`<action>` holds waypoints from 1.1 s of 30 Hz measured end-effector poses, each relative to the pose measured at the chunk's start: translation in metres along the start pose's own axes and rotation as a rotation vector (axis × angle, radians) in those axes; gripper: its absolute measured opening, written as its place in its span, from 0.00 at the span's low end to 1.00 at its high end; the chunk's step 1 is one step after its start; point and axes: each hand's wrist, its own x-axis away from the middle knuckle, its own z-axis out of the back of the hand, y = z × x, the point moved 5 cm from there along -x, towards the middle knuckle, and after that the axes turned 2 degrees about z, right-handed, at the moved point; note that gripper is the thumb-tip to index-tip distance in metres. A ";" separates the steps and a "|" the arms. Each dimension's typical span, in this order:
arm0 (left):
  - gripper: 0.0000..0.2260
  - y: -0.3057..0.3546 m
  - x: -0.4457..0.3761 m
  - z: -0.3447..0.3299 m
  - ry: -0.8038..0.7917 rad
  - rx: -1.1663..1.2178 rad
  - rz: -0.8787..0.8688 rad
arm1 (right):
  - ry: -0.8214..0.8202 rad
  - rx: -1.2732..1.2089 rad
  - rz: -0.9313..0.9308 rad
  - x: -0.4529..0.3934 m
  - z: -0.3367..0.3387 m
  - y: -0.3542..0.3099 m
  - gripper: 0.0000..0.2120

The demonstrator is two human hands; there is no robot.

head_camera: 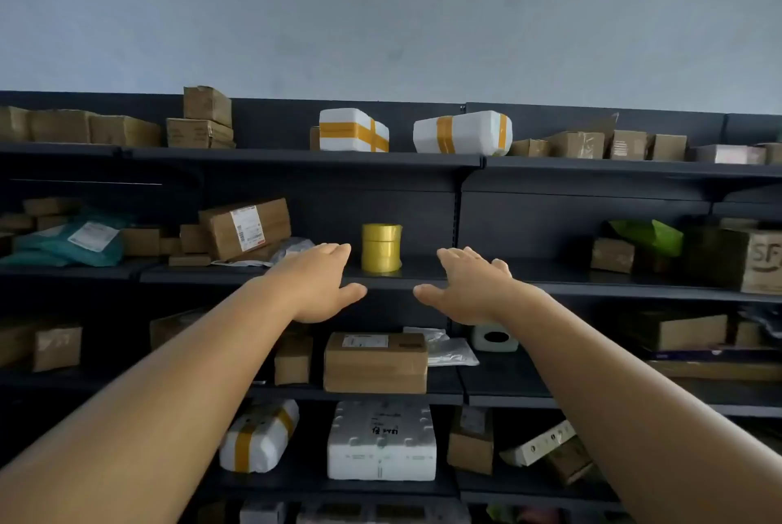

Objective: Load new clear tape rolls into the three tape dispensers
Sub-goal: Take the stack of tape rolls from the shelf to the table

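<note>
A stack of yellowish clear tape rolls stands upright on the second dark shelf, about in the middle of the view. Both arms reach up toward it. My left hand is open, palm down, just left of the stack and a little in front of it. My right hand is open on the other side, fingers spread. Neither hand touches the rolls. No tape dispenser is in view.
Dark metal shelving fills the wall. Cardboard parcels and a teal mailer lie left of the rolls, a green bag and boxes to the right. White foam boxes sit on the top shelf, more parcels below.
</note>
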 end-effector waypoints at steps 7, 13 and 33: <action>0.33 -0.022 -0.071 -0.017 -0.013 0.034 -0.031 | -0.002 0.026 -0.002 -0.068 -0.015 0.003 0.34; 0.33 -0.035 -0.124 -0.034 -0.020 0.023 -0.061 | 0.007 0.023 -0.032 -0.116 -0.026 0.014 0.35; 0.34 -0.046 -0.315 -0.106 -0.044 0.032 0.035 | -0.019 -0.113 0.029 -0.313 -0.093 0.099 0.39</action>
